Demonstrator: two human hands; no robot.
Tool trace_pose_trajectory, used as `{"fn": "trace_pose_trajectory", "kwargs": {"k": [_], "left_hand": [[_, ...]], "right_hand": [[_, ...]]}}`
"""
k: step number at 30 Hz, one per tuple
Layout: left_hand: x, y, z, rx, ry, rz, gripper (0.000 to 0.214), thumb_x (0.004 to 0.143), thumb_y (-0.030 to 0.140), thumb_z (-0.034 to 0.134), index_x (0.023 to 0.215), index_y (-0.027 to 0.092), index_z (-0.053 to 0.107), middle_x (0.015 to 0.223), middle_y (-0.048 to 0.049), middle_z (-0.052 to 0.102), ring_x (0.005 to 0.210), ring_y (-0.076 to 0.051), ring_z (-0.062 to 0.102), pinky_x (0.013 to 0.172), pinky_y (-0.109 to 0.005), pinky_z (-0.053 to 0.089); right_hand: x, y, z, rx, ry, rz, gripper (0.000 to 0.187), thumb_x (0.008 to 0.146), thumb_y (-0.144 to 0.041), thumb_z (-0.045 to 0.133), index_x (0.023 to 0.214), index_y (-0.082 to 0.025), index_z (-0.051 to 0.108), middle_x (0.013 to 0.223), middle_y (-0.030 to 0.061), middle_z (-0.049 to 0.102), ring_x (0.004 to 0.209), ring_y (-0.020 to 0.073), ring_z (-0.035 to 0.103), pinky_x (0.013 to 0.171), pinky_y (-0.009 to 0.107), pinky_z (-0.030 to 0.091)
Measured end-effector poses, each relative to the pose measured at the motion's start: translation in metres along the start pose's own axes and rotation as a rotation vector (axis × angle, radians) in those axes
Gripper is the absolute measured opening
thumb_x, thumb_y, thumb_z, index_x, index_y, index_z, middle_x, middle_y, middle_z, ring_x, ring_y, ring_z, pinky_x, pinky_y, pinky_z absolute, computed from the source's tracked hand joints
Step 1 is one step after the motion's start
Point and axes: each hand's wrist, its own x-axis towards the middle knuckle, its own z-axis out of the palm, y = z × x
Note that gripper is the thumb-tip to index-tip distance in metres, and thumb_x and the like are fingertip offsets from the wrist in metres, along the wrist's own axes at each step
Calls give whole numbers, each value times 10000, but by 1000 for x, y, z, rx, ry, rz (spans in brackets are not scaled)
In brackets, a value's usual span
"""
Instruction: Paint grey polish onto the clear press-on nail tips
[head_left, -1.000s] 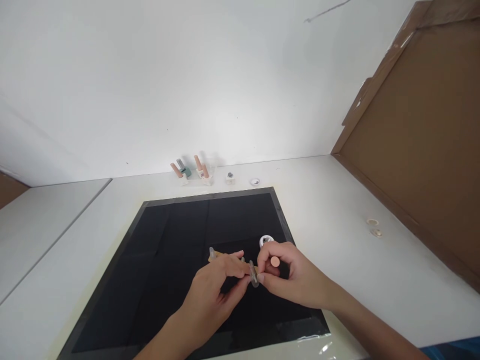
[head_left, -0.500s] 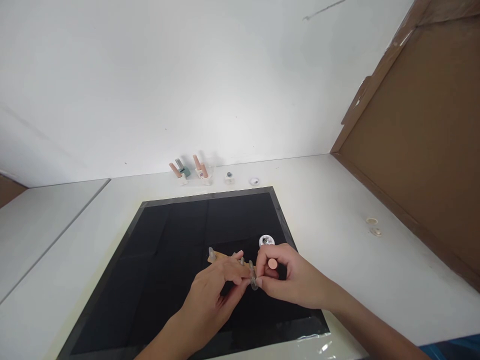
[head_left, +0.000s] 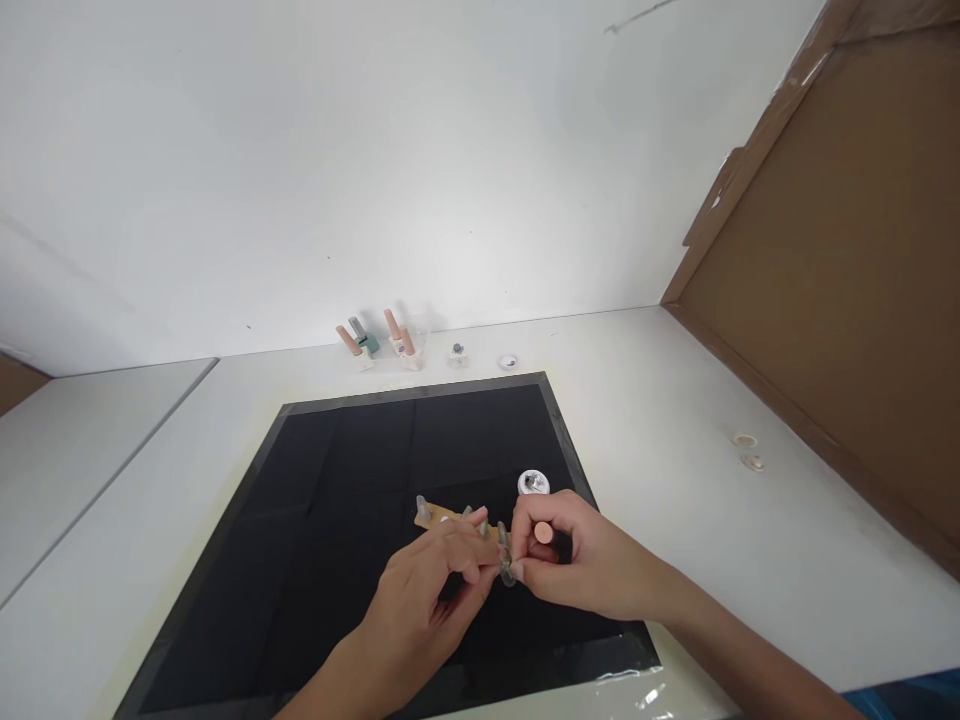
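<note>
Both hands meet over the black mat. My left hand pinches a tan strip that carries several clear false nail tips. My right hand is closed, holding a small stick with a round peach end and touching a clear nail tip at the strip's right end. A small white round pot sits on the mat just behind my right hand.
At the back edge of the white table stand nail polish bottles, a small dark-topped item and a little round dish. Two small rings lie at the right. A brown board leans on the right.
The hands have barely shifted; my left fingers curled slightly lower along the strip, and the view drifted a little.
</note>
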Motion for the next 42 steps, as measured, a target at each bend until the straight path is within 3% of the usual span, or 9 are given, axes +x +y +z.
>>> {"fn": "trace_pose_trajectory", "kwargs": {"k": [9,14,21,25,31,34,38,42], "left_hand": [[-3,-1,-1,13,-41,-8,283,751,-12,577,787,230,435,750,26,704,708,-124,689,930,-371,522],[-1,0,1,-34,6,-54,265,746,-1,583,751,227,448,709,30,699,660,-119,686,894,-378,540],[2,0,6,-390,84,-367,276,740,44,615,713,229,411,701,45,724,674,-111,683,909,-390,525],[2,0,5,-556,69,-522,206,743,76,644,728,207,486,730,25,721,749,-126,689,955,-400,487],[7,0,4,-840,110,-572,240,712,87,704,733,201,494,732,46,697,726,-93,662,926,-338,496],[8,0,3,-924,117,-563,251,698,70,716,719,192,497,705,63,661,673,-63,632,856,-271,516],[7,-1,4,-995,104,-600,256,686,63,725,720,187,503,702,53,643,640,-66,615,641,-178,513],[6,-2,6,-1024,130,-651,243,672,66,739,707,179,527,684,46,634,631,-70,596,598,-167,479]], "right_hand": [[2,3,0,-18,-6,7,126,704,-64,528,658,-174,487,519,-85,325,498,69,320,486,197,276],[2,4,1,-65,22,14,107,713,-84,537,666,-175,505,529,-77,334,508,75,326,485,196,280],[0,-2,-4,-37,106,-65,117,797,-246,580,709,-173,555,585,-53,354,528,87,319,483,210,284],[0,-2,-10,15,191,-99,115,820,-277,576,756,-182,568,587,-59,318,531,92,306,494,215,299],[1,4,-6,-64,152,-105,72,815,-240,585,778,-179,590,551,-74,303,512,85,304,500,219,297],[0,5,-2,-113,120,-133,61,786,-232,621,802,-173,616,552,-73,309,519,83,308,493,216,279],[1,3,1,-140,115,-147,109,746,-240,677,829,-173,653,554,-71,326,527,83,324,503,215,286],[4,6,5,-113,120,-143,102,748,-260,686,773,-167,652,521,-79,314,500,75,302,488,217,270]]}}
